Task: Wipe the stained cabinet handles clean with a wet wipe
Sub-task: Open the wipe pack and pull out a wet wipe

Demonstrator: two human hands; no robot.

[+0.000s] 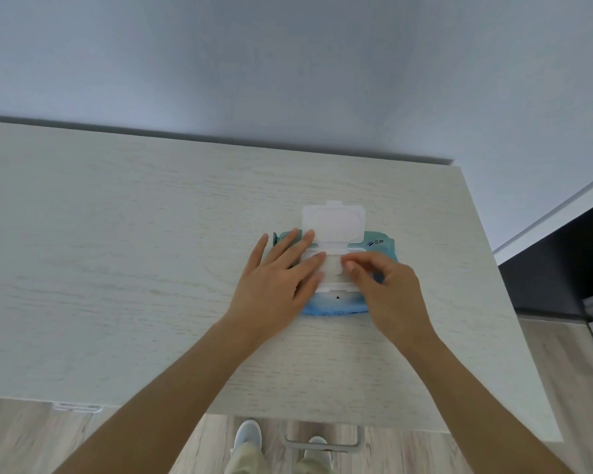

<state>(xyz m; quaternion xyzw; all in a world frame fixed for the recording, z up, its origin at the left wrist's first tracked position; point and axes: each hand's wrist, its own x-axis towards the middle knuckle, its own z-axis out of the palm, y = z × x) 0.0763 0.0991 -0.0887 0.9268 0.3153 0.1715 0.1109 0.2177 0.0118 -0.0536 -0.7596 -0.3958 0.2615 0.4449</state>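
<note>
Left hand [281,278] is pressing flat on the wipe pack [336,307] (lid open) while right hand [387,285] is pinching the limp top wipe [332,265] at its edge.

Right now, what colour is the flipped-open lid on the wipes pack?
White, slightly see-through plastic lid; the head view shows it.

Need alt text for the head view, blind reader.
A blue soft pack of wet wipes lies on a pale wood-grain cabinet top, its white flip lid open. The left hand presses it flat while the right hand pinches the white wipe at the opening.
</note>
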